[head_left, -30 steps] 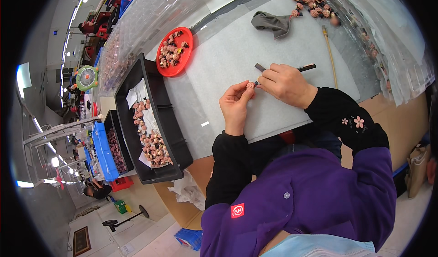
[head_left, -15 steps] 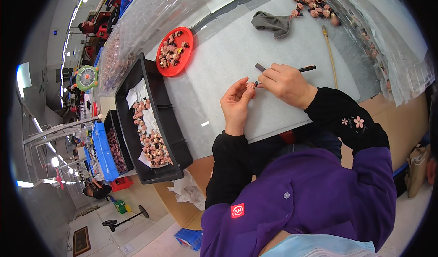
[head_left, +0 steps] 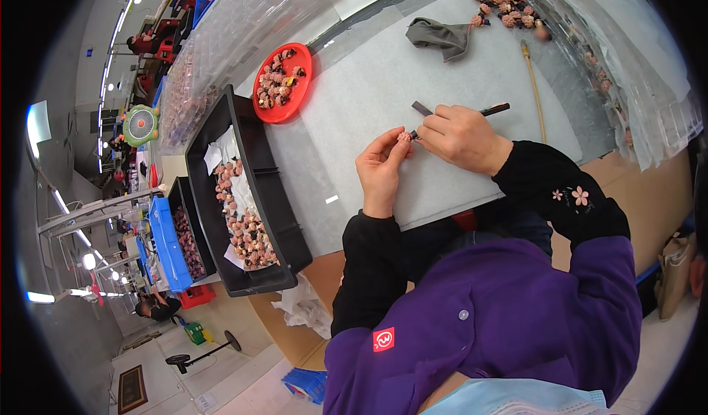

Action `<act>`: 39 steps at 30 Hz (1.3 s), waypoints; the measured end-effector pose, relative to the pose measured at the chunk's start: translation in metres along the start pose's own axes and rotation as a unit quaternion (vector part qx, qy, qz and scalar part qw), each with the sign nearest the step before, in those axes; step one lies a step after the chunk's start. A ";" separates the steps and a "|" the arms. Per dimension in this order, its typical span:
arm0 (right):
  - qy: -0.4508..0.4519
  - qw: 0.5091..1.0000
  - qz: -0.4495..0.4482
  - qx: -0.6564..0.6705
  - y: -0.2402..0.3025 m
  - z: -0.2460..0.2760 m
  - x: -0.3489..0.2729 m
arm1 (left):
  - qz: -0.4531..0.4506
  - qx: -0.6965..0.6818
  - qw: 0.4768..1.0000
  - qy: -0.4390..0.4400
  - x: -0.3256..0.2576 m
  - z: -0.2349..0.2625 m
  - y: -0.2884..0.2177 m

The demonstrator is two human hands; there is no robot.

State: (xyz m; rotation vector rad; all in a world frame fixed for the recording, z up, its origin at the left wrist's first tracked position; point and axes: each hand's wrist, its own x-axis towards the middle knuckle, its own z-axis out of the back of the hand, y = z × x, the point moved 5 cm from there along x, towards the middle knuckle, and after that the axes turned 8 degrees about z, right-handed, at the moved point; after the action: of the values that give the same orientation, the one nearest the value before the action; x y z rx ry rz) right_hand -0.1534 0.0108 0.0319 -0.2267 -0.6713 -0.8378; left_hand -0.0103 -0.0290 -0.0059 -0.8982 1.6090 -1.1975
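My left hand (head_left: 380, 172) pinches a small pink, bumpy-topped figurine (head_left: 404, 137) between thumb and fingertips, above the white sheet (head_left: 354, 83). My right hand (head_left: 464, 138) is closed round a slim black pen-like tool (head_left: 495, 109), whose rear end sticks out to the right past the knuckles. Its front end is mostly hidden by the fingers, and a dark bit shows where they meet the figurine. Whether that is the tool's tip or the figurine's dark part, I cannot tell. Just beyond the right fingers lies a short dark grey strip (head_left: 421, 109).
Left of the sheet stand a red plate (head_left: 304, 94) and a black crate (head_left: 284, 220), both holding pink figurines. A grey cloth (head_left: 441, 39), a thin brown stick (head_left: 534, 91) and a figurine pile (head_left: 505, 4) lie farther off. Clear plastic trays (head_left: 243, 28) line the far left.
My hands keep nearly the same place. The right fingers and the black tool have shifted slightly, and the figurine is turned a little in the left fingertips.
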 end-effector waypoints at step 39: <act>-0.039 0.998 -0.034 0.017 -0.002 0.005 0.001 | 0.003 -0.006 1.000 0.000 -0.001 0.000 0.000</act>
State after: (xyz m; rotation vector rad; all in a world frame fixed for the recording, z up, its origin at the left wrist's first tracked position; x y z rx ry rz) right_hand -0.1570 0.0106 0.0360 -0.2082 -0.7701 -0.8860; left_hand -0.0096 -0.0281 -0.0059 -0.9016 1.6198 -1.1844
